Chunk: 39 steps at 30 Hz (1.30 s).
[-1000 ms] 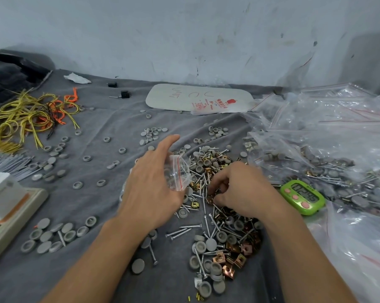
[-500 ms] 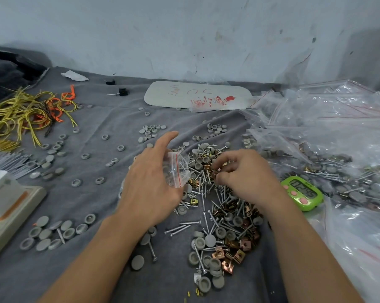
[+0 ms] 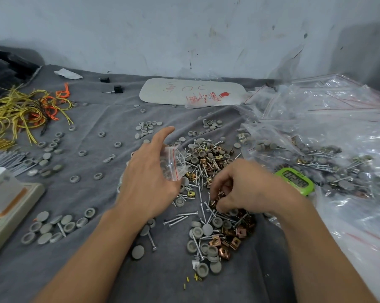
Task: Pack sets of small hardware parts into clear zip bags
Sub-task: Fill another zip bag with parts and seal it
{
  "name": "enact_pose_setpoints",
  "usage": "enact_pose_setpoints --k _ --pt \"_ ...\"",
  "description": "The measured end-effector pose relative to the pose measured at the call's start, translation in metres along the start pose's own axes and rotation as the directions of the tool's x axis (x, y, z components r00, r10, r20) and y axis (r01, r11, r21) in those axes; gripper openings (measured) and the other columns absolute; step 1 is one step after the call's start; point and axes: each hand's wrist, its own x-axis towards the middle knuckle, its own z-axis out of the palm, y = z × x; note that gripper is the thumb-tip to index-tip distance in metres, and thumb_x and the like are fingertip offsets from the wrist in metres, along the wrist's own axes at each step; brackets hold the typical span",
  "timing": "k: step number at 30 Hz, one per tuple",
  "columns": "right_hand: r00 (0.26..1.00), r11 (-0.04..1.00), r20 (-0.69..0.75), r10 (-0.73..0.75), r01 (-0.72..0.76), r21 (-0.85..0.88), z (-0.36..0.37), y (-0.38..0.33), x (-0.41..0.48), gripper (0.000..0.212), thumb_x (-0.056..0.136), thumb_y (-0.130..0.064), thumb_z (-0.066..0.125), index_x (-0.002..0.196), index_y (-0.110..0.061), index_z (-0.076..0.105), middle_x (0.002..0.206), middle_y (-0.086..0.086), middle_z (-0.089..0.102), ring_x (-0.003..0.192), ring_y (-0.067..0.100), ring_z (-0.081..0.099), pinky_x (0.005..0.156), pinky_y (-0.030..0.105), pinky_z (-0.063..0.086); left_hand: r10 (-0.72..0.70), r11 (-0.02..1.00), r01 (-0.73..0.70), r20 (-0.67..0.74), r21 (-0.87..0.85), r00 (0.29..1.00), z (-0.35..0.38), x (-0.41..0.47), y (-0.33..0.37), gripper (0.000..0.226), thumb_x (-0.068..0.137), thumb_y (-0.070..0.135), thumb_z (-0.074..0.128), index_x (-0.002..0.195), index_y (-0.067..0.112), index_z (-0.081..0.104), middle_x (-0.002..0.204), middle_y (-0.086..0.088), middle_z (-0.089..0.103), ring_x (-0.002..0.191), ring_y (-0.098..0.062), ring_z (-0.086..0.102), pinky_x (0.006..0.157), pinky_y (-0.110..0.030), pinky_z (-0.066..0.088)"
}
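1. Well underway: heap of filled bags (image 3: 315, 149) on the right by the green timer (image 3: 296, 181).
2. Loads left though, big loose pile (image 3: 206, 165) of screws, caps and clips.
3. Left hand (image 3: 147, 184) pinching a small zip bag (image 3: 173, 165) just above it, index finger straight out.
4. Right hand (image 3: 250, 189) curled into the pile, fingertips pinching copper clips (image 3: 216, 201).
5. Tight against the bags; open cloth (image 3: 90, 197) toward the scale (image 3: 11, 206), far left.
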Motion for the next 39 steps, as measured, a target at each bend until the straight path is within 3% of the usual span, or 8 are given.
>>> enact_pose_setpoints --k 8,14,16,19,22,25,30,39 --pt "1.0 0.997 -0.002 -0.021 0.021 -0.078 0.008 0.003 0.005 0.022 0.075 -0.028 0.086 0.069 -0.042 0.071 0.064 -0.027 0.066 0.059 -0.01 0.06 0.048 0.007 0.039 0.005 1.0 -0.005 -0.028 -0.002 1.0 -0.002 -0.005 -0.002 0.092 0.07 0.026 0.079 0.147 0.047 0.032 0.105 0.017 0.049 0.098 -0.005 0.047 0.085 -0.034 0.04" --pt "0.934 0.992 -0.347 0.088 -0.05 0.117 0.003 0.0 0.005 0.011 0.09 -0.024 0.078 0.089 -0.035 0.078 0.081 -0.02 0.069 0.072 -0.005 0.061 0.057 0.008 0.038 0.005 1.0 -0.005 -0.017 -0.005 1.0 0.0 -0.004 -0.002 0.09 0.073 0.029 0.078 0.147 0.05 0.031 0.107 0.015 0.05 0.1 -0.008 0.049 0.084 -0.036 0.041" --pt "0.916 0.985 -0.388 0.104 -0.04 0.17 -0.003 0.001 -0.01 0.013 0.086 -0.024 0.08 0.082 -0.037 0.079 0.074 -0.02 0.07 0.066 -0.006 0.062 0.051 0.005 0.037 0.004 1.0 -0.004 -0.013 -0.01 1.0 0.0 -0.004 -0.003 0.092 0.072 0.028 0.08 0.147 0.05 0.03 0.108 0.013 0.051 0.101 -0.009 0.049 0.083 -0.036 0.041" --pt "0.966 0.992 -0.249 0.069 -0.041 0.119 -0.002 0.001 -0.049 0.024 0.074 -0.022 0.088 0.068 -0.042 0.076 0.06 -0.03 0.065 0.058 -0.013 0.059 0.048 0.004 0.039 -0.014 1.0 0.014 -0.002 -0.019 1.0 0.0 -0.003 -0.004 0.097 0.07 0.025 0.082 0.147 0.052 0.029 0.11 0.012 0.052 0.103 -0.01 0.049 0.084 -0.038 0.042" --pt "0.99 0.995 -0.102 0.098 -0.096 0.019 0.016 -0.001 -0.084 0.034 0.065 -0.034 0.089 0.09 -0.05 0.074 0.075 -0.036 0.063 0.066 -0.013 0.058 0.051 0.006 0.038 -0.008 1.0 0.008 0.012 -0.018 1.0 0.0 -0.002 0.001 0.096 0.07 0.026 0.082 0.147 0.05 0.03 0.109 0.009 0.053 0.1 -0.014 0.052 0.083 -0.039 0.043" --pt "0.989 0.992 -0.118 0.09 -0.1 -0.076 0.041 -0.001 -0.093 0.048 0.072 -0.039 0.086 0.115 -0.048 0.068 0.104 -0.024 0.052 0.084 -0.002 0.051 0.071 0.018 0.04 0.002 1.0 -0.002 0.015 -0.029 1.0 0.001 -0.002 0.005 0.094 0.07 0.023 0.081 0.146 0.048 0.031 0.107 0.008 0.054 0.097 -0.015 0.052 0.082 -0.038 0.041" --pt "0.948 0.993 -0.314 0.06 -0.09 -0.082 0.06 -0.013 -0.075 0.012 0.09 -0.023 0.071 0.098 -0.031 0.068 0.104 -0.016 0.051 0.095 0.012 0.057 0.083 0.031 0.049 -0.006 0.998 0.007 0.023 -0.065 1.0 -0.002 -0.005 0.007 0.09 0.067 0.033 0.071 0.146 0.049 0.031 0.108 0.007 0.054 0.1 -0.015 0.051 0.083 -0.039 0.042" --pt "0.915 0.99 -0.403 0.015 -0.069 -0.12 0.035 -0.013 0.009 0.01 0.092 -0.014 0.066 0.099 -0.02 0.07 0.105 0.003 0.068 0.098 0.026 0.063 0.085 0.035 0.052 -0.033 0.997 0.032 -0.001 -0.076 0.999 -0.003 -0.002 0.002 0.092 0.065 0.032 0.07 0.146 0.053 0.03 0.107 0.012 0.053 0.099 -0.013 0.052 0.081 -0.039 0.044"
